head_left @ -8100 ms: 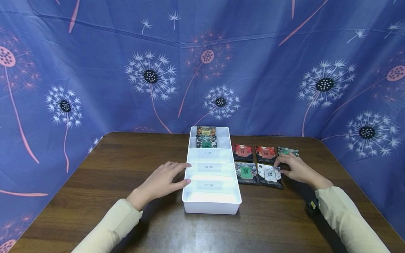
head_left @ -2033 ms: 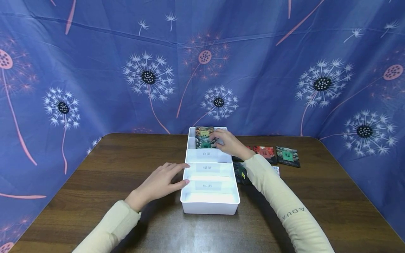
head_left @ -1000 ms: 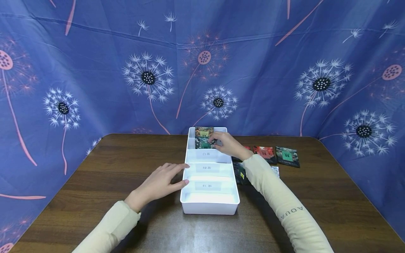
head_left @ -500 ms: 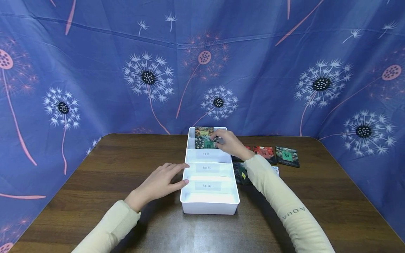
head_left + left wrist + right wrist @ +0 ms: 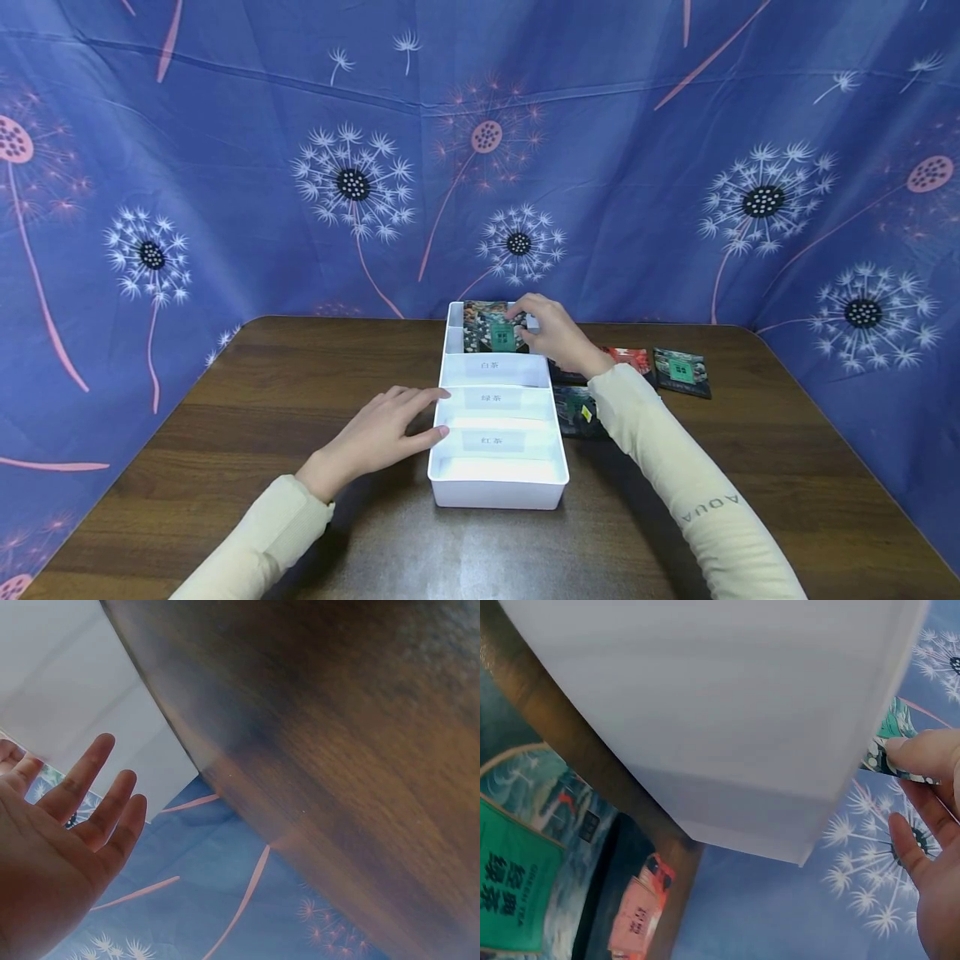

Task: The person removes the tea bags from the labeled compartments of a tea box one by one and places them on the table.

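Note:
My right hand [image 5: 555, 333] pinches a tea sachet [image 5: 502, 336] with a green label over the far end of the white divided tray [image 5: 498, 495]. In the right wrist view, thumb and fingers grip the edge of that sachet [image 5: 895, 724] beside the tray's wall [image 5: 705, 712]. Partly behind it is another sachet [image 5: 476, 312] in the back compartment. My left hand [image 5: 375, 435] rests at the tray's left rim, fingers extended; the left wrist view shows its fingers [image 5: 90, 776] loosely spread. The three nearer compartments carry paper labels and hold nothing visible.
Right of the tray lie more tea sachets: one green-labelled [image 5: 681, 372], a red one [image 5: 633, 358] and a dark one [image 5: 573, 412]. My right sleeve covers others. A patterned blue cloth [image 5: 600, 167] hangs behind the wooden table [image 5: 337, 358].
My right hand went from the sachets on the table to the tray's far end. In the last half second it moved slightly up and right, shifting the green-labelled sachet. The left hand stays put.

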### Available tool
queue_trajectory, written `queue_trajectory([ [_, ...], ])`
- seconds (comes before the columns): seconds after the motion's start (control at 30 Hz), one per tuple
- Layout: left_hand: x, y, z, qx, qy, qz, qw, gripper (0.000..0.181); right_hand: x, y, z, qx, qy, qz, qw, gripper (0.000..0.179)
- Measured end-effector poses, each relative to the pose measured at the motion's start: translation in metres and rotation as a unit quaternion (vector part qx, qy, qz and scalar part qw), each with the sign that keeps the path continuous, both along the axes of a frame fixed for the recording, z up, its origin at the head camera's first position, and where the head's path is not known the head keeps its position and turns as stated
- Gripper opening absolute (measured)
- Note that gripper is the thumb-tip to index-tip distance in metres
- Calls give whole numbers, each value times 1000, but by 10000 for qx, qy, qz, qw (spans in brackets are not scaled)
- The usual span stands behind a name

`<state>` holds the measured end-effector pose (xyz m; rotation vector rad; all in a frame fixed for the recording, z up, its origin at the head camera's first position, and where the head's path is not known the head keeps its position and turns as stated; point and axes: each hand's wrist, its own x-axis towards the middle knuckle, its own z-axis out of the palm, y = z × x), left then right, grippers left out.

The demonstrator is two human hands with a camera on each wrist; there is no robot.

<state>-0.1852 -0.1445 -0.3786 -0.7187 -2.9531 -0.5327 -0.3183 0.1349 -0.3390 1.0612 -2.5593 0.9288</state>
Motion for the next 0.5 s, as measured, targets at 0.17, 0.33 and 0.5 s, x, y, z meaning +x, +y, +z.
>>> queue_trajectory([
  [0.17,0,0,0,-5,16,6,10000,61,2,4,8,-105,236,-21,9997,26],
  [0.33,0,0,-1,-4,45,-4,10000,61,6,10,15,-116,217,-126,9996,27],
  [0.5,0,0,0,34,23,-16,10000,61,10,16,21,-150,124,-216,9996,27],
])
